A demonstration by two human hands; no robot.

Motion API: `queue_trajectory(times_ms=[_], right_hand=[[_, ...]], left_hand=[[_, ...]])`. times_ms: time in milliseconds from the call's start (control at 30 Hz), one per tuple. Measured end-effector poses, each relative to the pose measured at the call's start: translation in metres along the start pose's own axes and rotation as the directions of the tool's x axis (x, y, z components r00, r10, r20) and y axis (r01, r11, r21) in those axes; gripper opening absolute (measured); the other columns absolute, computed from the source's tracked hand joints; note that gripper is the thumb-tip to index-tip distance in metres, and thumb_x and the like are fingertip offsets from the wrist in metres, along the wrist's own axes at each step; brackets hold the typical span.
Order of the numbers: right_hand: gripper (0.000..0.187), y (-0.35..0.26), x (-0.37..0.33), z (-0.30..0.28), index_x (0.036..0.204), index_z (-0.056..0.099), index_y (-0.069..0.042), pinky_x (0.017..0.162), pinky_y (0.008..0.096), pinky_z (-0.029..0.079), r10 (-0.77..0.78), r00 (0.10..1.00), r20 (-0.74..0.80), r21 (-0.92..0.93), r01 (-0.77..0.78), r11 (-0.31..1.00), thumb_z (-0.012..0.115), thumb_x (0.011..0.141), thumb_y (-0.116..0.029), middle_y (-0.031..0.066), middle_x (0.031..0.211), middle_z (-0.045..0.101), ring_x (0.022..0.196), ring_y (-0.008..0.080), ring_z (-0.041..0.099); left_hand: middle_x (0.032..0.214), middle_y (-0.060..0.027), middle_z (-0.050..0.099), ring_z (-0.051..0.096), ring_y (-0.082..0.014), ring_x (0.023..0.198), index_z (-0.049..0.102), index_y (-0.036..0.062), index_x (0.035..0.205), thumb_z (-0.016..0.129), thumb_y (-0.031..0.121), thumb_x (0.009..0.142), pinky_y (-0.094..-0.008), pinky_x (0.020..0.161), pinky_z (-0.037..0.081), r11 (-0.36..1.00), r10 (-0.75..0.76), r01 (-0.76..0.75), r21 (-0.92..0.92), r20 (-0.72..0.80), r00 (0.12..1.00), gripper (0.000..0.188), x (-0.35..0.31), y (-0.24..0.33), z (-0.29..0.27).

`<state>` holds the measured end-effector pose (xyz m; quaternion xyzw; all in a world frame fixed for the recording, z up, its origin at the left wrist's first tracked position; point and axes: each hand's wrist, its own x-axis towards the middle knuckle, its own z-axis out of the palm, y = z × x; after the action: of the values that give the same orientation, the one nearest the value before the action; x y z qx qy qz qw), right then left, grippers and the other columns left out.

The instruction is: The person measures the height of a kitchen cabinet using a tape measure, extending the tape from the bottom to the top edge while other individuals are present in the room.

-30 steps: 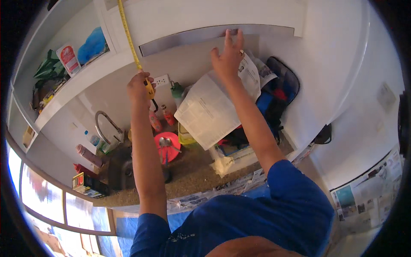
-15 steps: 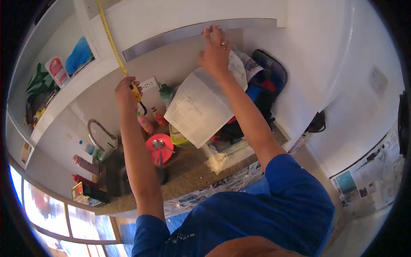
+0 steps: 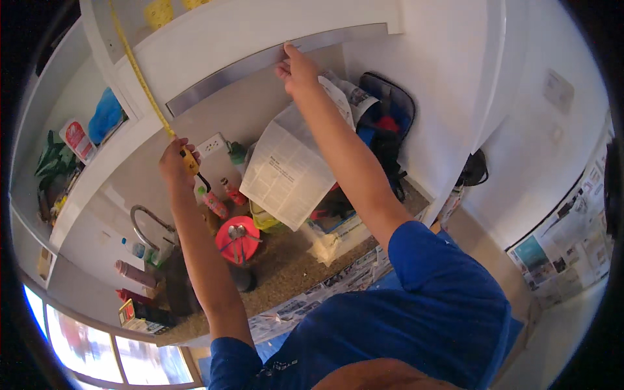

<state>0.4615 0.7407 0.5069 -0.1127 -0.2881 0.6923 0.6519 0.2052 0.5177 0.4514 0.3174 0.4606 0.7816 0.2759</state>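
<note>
My left hand (image 3: pixel 177 162) is closed around a yellow tape measure (image 3: pixel 189 161). Its yellow blade (image 3: pixel 138 73) runs out upward past the cabinet edge and leaves the picture at the top. My right hand (image 3: pixel 299 70) is raised to a long grey metal strip (image 3: pixel 234 70) along the underside of the white cabinet front. One fingertip lies on the face of the strip while the other fingers curl below its lower edge, seemingly pinching it. Under my right forearm, a newspaper sheet (image 3: pixel 286 166) drapes over things on the counter.
The brown counter (image 3: pixel 286 266) holds a red plate (image 3: pixel 227 250) with spoons, bottles (image 3: pixel 213 203) and a dark backpack (image 3: pixel 390 130). A curved faucet (image 3: pixel 135 218) stands at the left. Open shelves (image 3: pixel 97 172) hold a red-and-white container (image 3: pixel 78 141). A white wall (image 3: pixel 442 71) rises at the right.
My right hand has gone from spread fingers over the strip to curled ones at its edge, farther left along it. The view has shifted, showing yellow items on the upper shelf. My left hand keeps its hold.
</note>
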Motion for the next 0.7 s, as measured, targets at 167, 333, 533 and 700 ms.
queue_trajectory(times_ms=[167,333,533,700], right_hand=[[0.038,-0.002,0.001,0.005,0.117,0.061,-0.007,0.088,0.0492,0.056,-0.001,0.999,0.049,0.055,-0.002,0.999,0.078,0.091,-0.029,0.0107,0.109,0.059,0.094,0.0287,0.058],[0.040,-0.001,0.012,0.003,0.121,0.060,-0.007,0.092,0.0551,0.055,0.017,0.994,0.109,0.089,-0.027,0.996,0.075,0.093,-0.032,0.0101,0.111,0.062,0.101,0.0325,0.061],[0.043,-0.008,0.012,0.007,0.121,0.060,-0.008,0.094,0.0557,0.054,0.039,0.998,0.051,-0.016,-0.038,0.999,0.074,0.093,-0.038,0.0102,0.110,0.063,0.103,0.0315,0.063],[0.044,-0.011,0.003,0.009,0.120,0.060,-0.009,0.094,0.0547,0.054,0.048,0.998,0.046,-0.031,-0.047,0.998,0.075,0.091,-0.039,0.0101,0.109,0.063,0.100,0.0305,0.064]], left_hand=[[0.077,-0.0095,0.062,0.060,-0.0222,0.062,0.063,0.0015,0.098,0.058,0.032,0.102,-0.0344,0.054,0.049,0.996,0.061,-0.061,0.057,0.009,0.998,0.031,-0.002,-0.002,0.000],[0.077,-0.0098,0.062,0.060,-0.0219,0.062,0.063,0.0009,0.098,0.058,0.030,0.102,-0.0343,0.054,0.050,1.000,0.008,-0.008,-0.001,0.012,1.000,0.030,0.001,0.001,0.000],[0.078,-0.0104,0.063,0.061,-0.0226,0.062,0.063,0.0009,0.100,0.059,0.031,0.101,-0.0345,0.054,0.050,0.998,0.048,-0.049,0.035,0.029,0.998,0.030,0.003,-0.002,-0.003],[0.078,-0.0104,0.063,0.061,-0.0226,0.062,0.063,0.0006,0.100,0.059,0.032,0.102,-0.0344,0.054,0.050,0.998,0.056,-0.057,0.038,0.010,0.998,0.032,0.005,-0.003,-0.005]])
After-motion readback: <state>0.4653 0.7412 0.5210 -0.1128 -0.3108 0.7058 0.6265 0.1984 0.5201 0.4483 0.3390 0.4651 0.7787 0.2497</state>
